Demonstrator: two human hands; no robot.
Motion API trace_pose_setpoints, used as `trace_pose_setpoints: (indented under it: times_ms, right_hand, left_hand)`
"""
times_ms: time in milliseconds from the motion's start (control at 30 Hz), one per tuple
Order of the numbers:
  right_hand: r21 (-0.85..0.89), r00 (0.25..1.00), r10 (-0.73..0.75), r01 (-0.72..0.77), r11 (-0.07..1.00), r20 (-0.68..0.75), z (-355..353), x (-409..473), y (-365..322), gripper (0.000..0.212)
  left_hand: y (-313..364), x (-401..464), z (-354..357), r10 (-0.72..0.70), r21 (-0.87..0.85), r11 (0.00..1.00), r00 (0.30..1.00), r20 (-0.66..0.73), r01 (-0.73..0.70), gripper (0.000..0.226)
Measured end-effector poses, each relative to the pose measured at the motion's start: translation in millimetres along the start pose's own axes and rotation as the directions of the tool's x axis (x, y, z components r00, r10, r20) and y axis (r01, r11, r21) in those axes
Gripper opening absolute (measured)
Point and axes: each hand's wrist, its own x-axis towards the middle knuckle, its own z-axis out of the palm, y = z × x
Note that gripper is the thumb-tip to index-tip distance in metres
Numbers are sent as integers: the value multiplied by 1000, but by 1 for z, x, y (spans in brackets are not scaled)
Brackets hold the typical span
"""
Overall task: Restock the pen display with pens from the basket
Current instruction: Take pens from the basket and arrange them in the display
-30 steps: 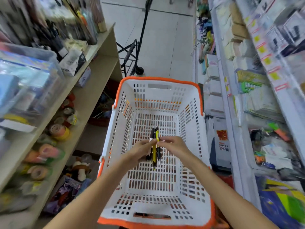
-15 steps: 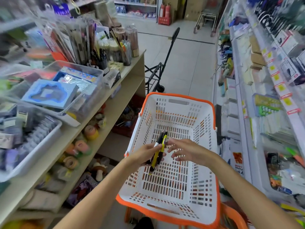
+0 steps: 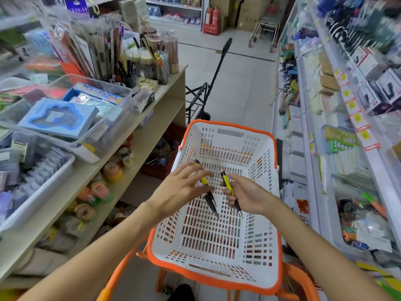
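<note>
Two pens are held above the basket, one in each hand. The right hand has its fingers curled round the middle of the right pen, which points its tip down toward the person and its clip end up and away. The left hand has long, almost straight fingers spread over the left pen; the thumb is under it, so I judge it as a light pinch, but how firm the grip is I cannot tell (the fingers cover the contact).

Both pens look the same: a yellow barrel, a black grip part toward the tip, a black clip at the other end. I judge them light, stiff and rather smooth plastic, not fragile, though the thin tip and the clip could catch in the slots of the basket. The best place to take one seems to be the barrel near the middle, where the right hand has it, because a hold near one end lets the pen swing.

The basket is white with an orange rim and many slots, and its floor shows no more pens that I can make out. Farther on the left, the worktop carries clear bins, and behind them stand cups full of pens and pencils, probably the pen display. They are well apart from both hands.
</note>
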Motion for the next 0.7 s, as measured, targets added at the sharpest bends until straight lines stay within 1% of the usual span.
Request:
trace_pose_setpoints:
  times_ms: [33,67,100,167,233,300,400,433,467,500,533,567,600,633,667,700]
  right_hand:
    - [-18,997,23,-22,1000,68,1,1,1,38]
    - [-29,992,29,-26,999,123,1,2,1,42]
    - [-42,984,29,-22,999,176,4,1,1,44]
    - [-59,970,32,-18,998,243,12,0,0,44]
    - [-76,970,27,-9,997,243,19,2,0,41]
    - [-95,979,10,10,995,205,22,8,0,36]
    - [-186,993,-42,63,980,110,25,12,-2,22]
    - [-221,995,-72,87,971,71,25,11,-2,21]
    - [-248,993,-113,115,962,25,25,11,-3,24]
    - [-267,988,-154,143,953,-18,23,10,-4,27]
    - [-290,981,-190,170,942,-41,22,9,-6,28]
    - [-316,974,-220,193,929,-51,21,8,-7,28]
    - [-339,968,-244,214,916,-50,19,7,-8,29]
    - [-359,963,-266,233,904,-46,20,6,-9,29]
    - [-378,957,-290,256,890,-34,21,6,-9,30]
    - [-397,950,-312,279,874,-17,25,5,-9,31]
  left_hand:
    - [2,2,-4,119,51,992,992,-36,-118,34]
    - [5,4,-6,206,82,976,977,-49,-201,37]
    - [10,5,-7,263,82,962,963,-50,-259,38]
    - [14,5,-3,304,3,953,952,-45,-304,37]
    - [14,2,2,302,-37,952,951,-62,-304,35]
    - [13,-2,6,276,-34,960,959,-72,-279,38]
    - [12,-6,8,244,-36,969,970,-8,-244,46]
    - [11,-7,10,215,-67,975,977,17,-213,47]
    - [11,-10,11,150,-119,983,987,53,-143,48]
    - [11,-12,9,38,-188,982,996,86,-22,50]
    - [12,-13,8,-124,-267,952,986,111,150,53]
    - [13,-11,2,-317,-355,866,936,155,352,54]
    - [14,-10,-3,-490,-455,701,835,250,548,52]
    - [14,-6,-8,-595,-558,440,693,407,704,48]
    - [13,-1,-13,-578,-606,120,551,601,787,48]
    - [11,5,-18,-458,-558,-120,452,765,821,54]
